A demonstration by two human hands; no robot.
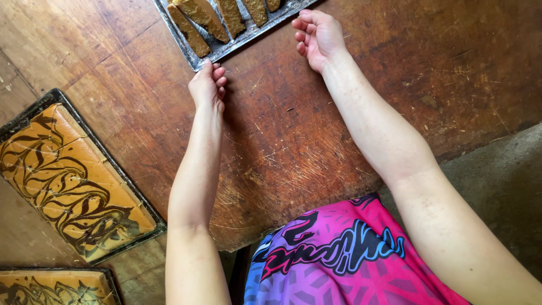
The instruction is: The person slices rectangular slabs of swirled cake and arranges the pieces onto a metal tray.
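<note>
while both hands' curled fingers touch it, the metal tray lies just beyond.

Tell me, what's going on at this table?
A person stands at a worn wooden table with both bare hands on a metal tray of brown baked slices. The left hand touches the tray's near corner, and the right hand rests at its edge, fingers curled. Off to the left sit two dark pans: a marbled slab cake scored into pieces, and another marbled cake partly out of view.
</note>
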